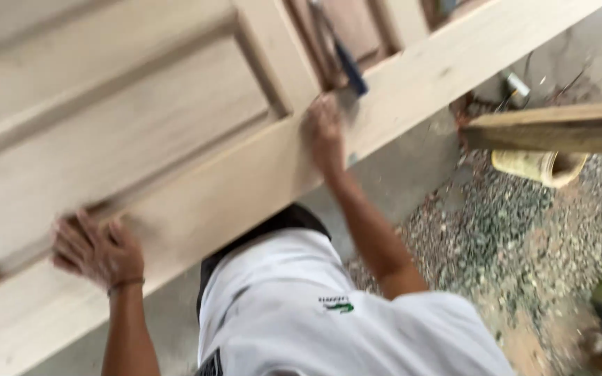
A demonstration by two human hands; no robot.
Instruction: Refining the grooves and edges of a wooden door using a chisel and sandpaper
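Head view: left hand [95, 251] and right hand [325, 132] press flat on wooden door [141, 132].

A: What do I have under my hands?
B: A door [175, 139], pale unfinished wood, lying flat and running slantwise from lower left to upper right of my view.

A: Its build?
B: Recessed panels set in raised rails and stiles; a wide plain stile forms the near edge.

A: And the blue thing?
B: A tool [346, 66] with a dark blue handle, resting on the door near an upper opening, just above my right hand. It is blurred; I cannot tell its kind.
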